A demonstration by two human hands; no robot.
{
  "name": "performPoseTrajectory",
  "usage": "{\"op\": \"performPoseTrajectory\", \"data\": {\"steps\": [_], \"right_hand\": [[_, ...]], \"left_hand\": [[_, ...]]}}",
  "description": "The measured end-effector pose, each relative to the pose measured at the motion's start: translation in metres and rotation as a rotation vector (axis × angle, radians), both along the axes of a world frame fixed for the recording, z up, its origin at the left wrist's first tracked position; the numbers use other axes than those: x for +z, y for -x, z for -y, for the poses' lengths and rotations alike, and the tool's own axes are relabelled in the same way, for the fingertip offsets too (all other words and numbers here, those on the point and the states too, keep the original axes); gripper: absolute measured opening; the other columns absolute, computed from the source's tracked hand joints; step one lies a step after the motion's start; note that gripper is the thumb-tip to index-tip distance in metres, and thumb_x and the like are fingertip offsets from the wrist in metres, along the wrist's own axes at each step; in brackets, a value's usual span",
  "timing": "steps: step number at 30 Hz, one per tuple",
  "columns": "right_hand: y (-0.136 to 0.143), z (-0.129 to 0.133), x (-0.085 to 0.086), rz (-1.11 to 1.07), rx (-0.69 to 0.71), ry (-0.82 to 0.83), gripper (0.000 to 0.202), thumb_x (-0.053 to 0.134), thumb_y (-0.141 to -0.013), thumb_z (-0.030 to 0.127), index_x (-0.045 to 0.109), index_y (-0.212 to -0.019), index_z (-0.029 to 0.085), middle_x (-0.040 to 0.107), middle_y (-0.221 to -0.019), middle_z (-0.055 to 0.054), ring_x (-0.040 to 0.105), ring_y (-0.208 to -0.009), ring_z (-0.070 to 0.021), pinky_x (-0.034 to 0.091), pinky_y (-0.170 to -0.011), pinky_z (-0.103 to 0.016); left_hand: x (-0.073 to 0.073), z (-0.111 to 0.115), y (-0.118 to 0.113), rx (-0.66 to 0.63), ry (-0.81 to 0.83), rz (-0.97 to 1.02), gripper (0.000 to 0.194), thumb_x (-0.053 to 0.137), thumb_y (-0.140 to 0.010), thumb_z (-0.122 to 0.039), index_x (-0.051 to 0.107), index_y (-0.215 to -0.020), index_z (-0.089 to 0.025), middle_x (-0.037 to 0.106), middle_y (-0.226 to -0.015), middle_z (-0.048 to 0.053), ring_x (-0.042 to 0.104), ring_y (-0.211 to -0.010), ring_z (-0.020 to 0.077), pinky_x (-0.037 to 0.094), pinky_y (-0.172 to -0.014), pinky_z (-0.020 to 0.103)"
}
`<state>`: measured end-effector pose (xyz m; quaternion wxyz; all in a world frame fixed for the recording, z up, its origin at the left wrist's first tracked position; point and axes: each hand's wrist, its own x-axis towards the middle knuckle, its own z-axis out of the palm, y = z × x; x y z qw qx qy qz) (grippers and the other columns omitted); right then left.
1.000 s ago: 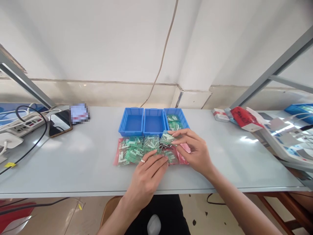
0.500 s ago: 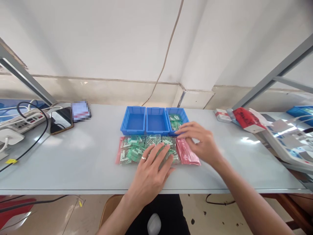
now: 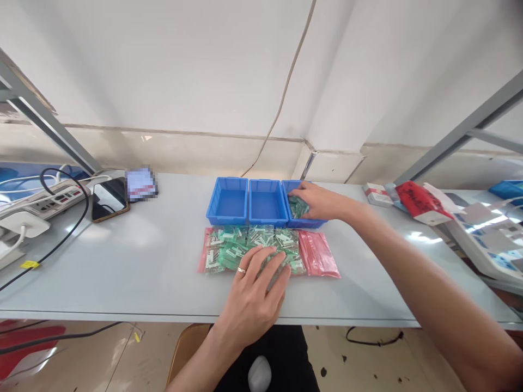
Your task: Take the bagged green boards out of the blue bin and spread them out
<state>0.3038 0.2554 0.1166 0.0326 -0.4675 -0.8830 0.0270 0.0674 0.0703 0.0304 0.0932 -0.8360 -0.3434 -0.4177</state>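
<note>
My left hand (image 3: 254, 287) lies flat with its fingers spread on a pile of clear packets of green parts (image 3: 231, 249), which rests on a pink bag (image 3: 318, 256). A ring is on one finger. My right hand (image 3: 321, 200) reaches into the right blue bin (image 3: 306, 222), and its fingers curl on a packet (image 3: 297, 207) lying among others in that bin. The left blue bin (image 3: 227, 200) and the middle blue bin (image 3: 265, 202) show bare bottoms. All three bins stand side by side just behind the pile.
A phone (image 3: 107, 199), a power strip (image 3: 38, 200) and black cables (image 3: 61, 237) lie at the table's left. A red-and-white bag (image 3: 417, 200), a small box (image 3: 375, 193) and papers (image 3: 486, 228) are at the right. Metal frame posts slant up on both sides.
My right hand lifted a packet off the pile and carried it back into the right blue bin. My left hand stayed pressed on the pile. The view shifted slightly to the left.
</note>
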Motion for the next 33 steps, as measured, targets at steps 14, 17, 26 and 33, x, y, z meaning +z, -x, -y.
{"op": "performPoseTrajectory", "data": {"steps": [14, 17, 26, 33], "right_hand": [[-0.011, 0.011, 0.038, -0.073, -0.025, 0.071, 0.012, 0.066, -0.086, 0.028, 0.07, -0.093, 0.02, 0.075, -0.09, -0.003, 0.066, -0.079, -0.0205, 0.045, -0.075, -0.032], [-0.02, 0.034, 0.052, -0.263, -0.112, -0.041, 0.018, 0.071, -0.088, 0.037, 0.072, -0.095, 0.021, 0.078, -0.096, -0.003, 0.069, -0.084, -0.0225, 0.048, -0.078, -0.033], [0.003, 0.166, 0.024, -0.377, 0.336, -0.206, 0.018, 0.063, -0.098, 0.011, 0.068, -0.112, 0.021, 0.077, -0.115, -0.006, 0.073, -0.103, -0.0191, 0.058, -0.096, -0.035], [-0.039, 0.163, 0.017, -0.489, 0.028, -0.342, 0.017, 0.067, -0.096, 0.012, 0.072, -0.102, 0.026, 0.078, -0.112, -0.001, 0.076, -0.101, -0.0184, 0.061, -0.09, -0.032]], "left_hand": [[0.0, 0.002, 0.002, -0.01, -0.029, 0.098, 0.027, 0.068, -0.085, 0.0, 0.07, -0.11, -0.008, 0.072, -0.116, 0.013, 0.06, -0.122, 0.0307, 0.05, -0.104, 0.05], [0.004, 0.005, 0.001, -0.077, -0.015, 0.223, 0.031, 0.068, -0.084, 0.002, 0.07, -0.112, -0.01, 0.073, -0.111, 0.011, 0.062, -0.117, 0.0284, 0.052, -0.097, 0.047], [0.019, -0.002, -0.021, -0.255, 0.133, 0.519, 0.052, 0.073, -0.086, 0.0, 0.062, -0.136, -0.011, 0.069, -0.123, 0.014, 0.064, -0.117, 0.0218, 0.061, -0.096, 0.038], [0.013, -0.001, -0.042, -0.23, 0.022, 0.452, 0.037, 0.065, -0.082, 0.014, 0.07, -0.113, -0.004, 0.07, -0.112, 0.015, 0.067, -0.114, 0.0232, 0.064, -0.095, 0.037]]}}
